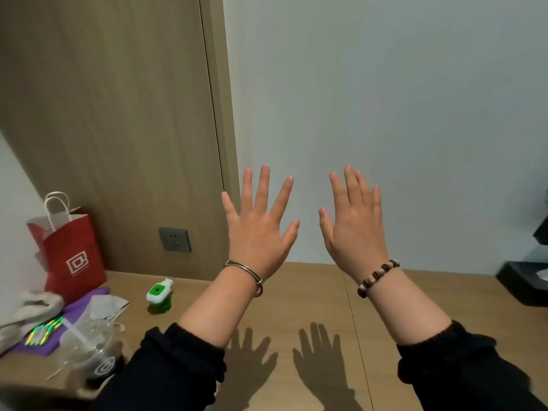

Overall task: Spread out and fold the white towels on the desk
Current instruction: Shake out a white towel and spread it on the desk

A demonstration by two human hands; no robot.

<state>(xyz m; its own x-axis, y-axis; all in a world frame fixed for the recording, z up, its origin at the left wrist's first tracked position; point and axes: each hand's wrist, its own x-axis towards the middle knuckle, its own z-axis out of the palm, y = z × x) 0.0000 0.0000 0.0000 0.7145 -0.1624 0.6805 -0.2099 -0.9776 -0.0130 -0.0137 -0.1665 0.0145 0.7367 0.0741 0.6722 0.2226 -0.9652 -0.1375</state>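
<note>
Hands raised, nothing held

Your two hands hover above the wooden desk [311, 280], backs toward you, fingers spread wide and empty: left hand [256, 229] with one metal bangle [249, 274], right hand [353, 226] with one beaded bracelet [376, 277]. At far left lies one whitish towel [26, 312], crumpled beside one red paper bag [74, 256], one purple cloth [86, 304], one clear plastic cup [89, 348] and one green plug-in device [160, 292].
</note>
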